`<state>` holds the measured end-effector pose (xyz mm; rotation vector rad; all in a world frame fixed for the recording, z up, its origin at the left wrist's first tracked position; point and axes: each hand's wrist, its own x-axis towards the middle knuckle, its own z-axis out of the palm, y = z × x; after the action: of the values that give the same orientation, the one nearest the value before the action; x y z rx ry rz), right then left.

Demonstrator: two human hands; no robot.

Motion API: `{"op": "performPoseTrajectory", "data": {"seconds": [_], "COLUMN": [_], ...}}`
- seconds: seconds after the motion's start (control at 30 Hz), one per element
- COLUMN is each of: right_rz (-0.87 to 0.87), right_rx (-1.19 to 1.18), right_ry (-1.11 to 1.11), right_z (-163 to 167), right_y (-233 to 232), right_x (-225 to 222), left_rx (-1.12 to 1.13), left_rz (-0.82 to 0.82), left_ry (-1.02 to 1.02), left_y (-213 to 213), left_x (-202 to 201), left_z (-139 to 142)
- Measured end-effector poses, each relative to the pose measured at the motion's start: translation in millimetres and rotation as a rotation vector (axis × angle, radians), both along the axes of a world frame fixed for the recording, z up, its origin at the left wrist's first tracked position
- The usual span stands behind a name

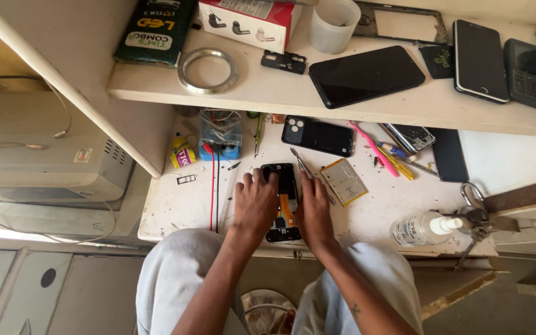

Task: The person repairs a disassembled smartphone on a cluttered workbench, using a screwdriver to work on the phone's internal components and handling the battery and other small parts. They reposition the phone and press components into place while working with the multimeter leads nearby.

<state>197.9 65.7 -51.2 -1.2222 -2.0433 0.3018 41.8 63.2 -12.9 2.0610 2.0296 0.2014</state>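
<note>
Single head-worn view, looking steeply down.
It faces the surface (404, 205) from close above, with a shelf (268, 93) at the frame's top.

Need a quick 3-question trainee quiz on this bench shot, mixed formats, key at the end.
1. True or false: both hands rest on the opened phone lying on the lower bench.
2. Which thing lies just right of the right hand? A) metal ring B) flat battery C) white cup
3. Fill in: the clear spray bottle lies on its ____ near the bench's front edge.

Key: 1 true: the left hand and the right hand flank it, touching. 2 B, the flat battery. 3 side.
</note>
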Motion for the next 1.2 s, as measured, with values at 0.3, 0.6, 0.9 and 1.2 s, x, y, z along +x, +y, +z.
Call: {"op": "performPoseTrajectory", "data": {"seconds": [0.3, 0.6, 0.9, 1.2], "right_rz": [-0.032, -0.052, -0.05, -0.038], "right_rx": [-0.004, -0.043, -0.027, -0.042], "right_ry": [-0.013, -0.021, -0.021, -0.004], "right_z": [-1, 0, -1, 1], "right_y": [1, 0, 0, -1], "right_x": [-2, -2, -2, -2], "left_rx": [0.002, 0.21, 0.16, 0.005], "left_rz": [0.012, -0.032, 0.054, 0.205], "left_ry": [-0.076, 0.041, -0.084, -0.423], "left_y": [1, 2, 12, 15], "left_x": [0, -4, -5, -5], "left_z": [13, 0, -12, -8]}}
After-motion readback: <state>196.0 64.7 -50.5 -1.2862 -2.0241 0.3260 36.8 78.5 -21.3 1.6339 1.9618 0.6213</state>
